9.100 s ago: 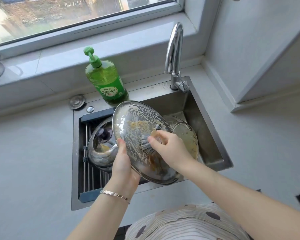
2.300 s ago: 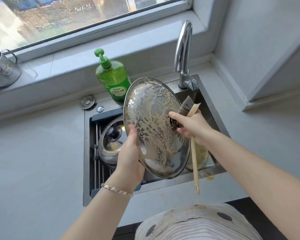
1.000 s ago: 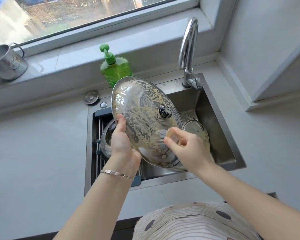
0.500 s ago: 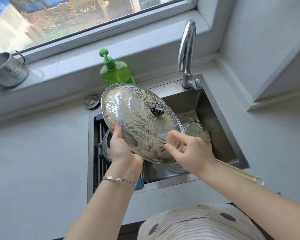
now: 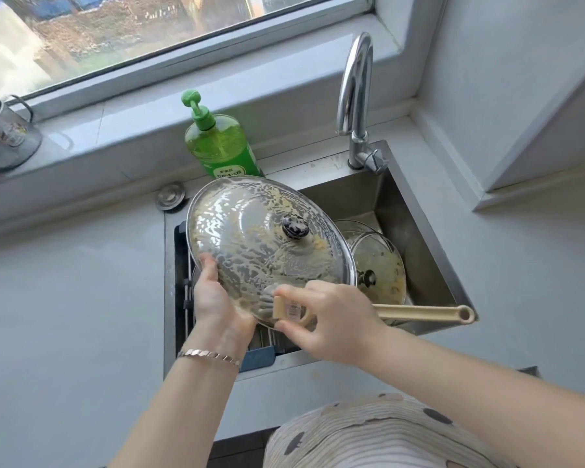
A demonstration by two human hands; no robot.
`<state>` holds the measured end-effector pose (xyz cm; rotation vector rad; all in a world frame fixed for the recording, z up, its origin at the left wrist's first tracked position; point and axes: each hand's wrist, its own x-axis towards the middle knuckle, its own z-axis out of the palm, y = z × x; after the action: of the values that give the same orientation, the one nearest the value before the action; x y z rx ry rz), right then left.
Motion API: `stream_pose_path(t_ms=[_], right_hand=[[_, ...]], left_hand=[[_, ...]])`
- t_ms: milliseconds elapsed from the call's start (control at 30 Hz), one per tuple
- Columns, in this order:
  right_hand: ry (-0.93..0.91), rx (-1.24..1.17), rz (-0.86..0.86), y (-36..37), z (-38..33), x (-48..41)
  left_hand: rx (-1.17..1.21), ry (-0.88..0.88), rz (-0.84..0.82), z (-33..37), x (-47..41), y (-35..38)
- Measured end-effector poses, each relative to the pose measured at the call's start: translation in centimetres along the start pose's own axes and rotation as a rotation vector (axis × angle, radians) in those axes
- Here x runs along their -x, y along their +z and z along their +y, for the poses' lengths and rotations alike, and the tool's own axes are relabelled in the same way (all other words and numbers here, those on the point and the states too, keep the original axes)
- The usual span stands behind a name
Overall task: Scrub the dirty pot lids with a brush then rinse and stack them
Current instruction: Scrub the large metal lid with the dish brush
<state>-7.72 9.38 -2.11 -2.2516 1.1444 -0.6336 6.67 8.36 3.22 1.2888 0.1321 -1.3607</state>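
A large glass pot lid (image 5: 250, 238) with a steel rim and a dark knob, smeared with yellowish foam, is tilted over the sink (image 5: 419, 211), knob side up. My left hand (image 5: 217, 298) grips its lower left rim. My right hand (image 5: 331, 319) holds a beige long-handled brush (image 5: 423, 313) with its bristles against the lid's lower edge; the handle points right. A smaller dirty glass lid (image 5: 382, 268) leans in the sink behind, partly hidden. Another lid below the big one is almost fully covered.
A green dish soap bottle (image 5: 220, 146) stands behind the sink, next to the chrome tap (image 5: 355, 96). A roll-up rack (image 5: 183, 298) spans the sink's left part. A sink plug (image 5: 170, 196) lies on the counter. A metal mug (image 5: 4, 136) sits on the windowsill.
The lid was flipped from underside to knob side up and lowered over the sink. The brush has moved down to the lid's lower edge, its handle now pointing right.
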Motion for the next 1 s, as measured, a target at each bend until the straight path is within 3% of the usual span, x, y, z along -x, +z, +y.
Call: stream_pose_path(t_ms=[100,233,400,733,800,933,1000], right_hand=[[-0.040,-0.048,0.000,0.1,0.3,0.6],[0.181,-0.093,-0.016,-0.8,3.1,2.0],[-0.044,-0.081,-0.005,-0.1,1.0,1.9],[0.525,-0.138,0.053,-4.9,10.4,0.2],[0.501,-0.235,0.053,-4.3,9.1,0.9],[0.191,-0.330,-0.118,-2.3,5.6,3.8],[0.274,-0.368,-0.039,-2.6,7.1,2.7]], left_hand=[[0.043,-0.005,0.024,0.8,-0.3,-0.5],[0.108,0.066,0.024,1.0,-0.4,-0.9],[0.069,0.000,0.011,0.5,-0.3,-0.7],[0.095,0.026,0.005,0.4,0.5,-2.2],[0.097,0.042,-0.002,0.5,0.5,-2.0],[0.096,0.068,-0.018,0.9,0.2,-2.0],[0.093,0.069,-0.026,0.9,0.2,-2.1]])
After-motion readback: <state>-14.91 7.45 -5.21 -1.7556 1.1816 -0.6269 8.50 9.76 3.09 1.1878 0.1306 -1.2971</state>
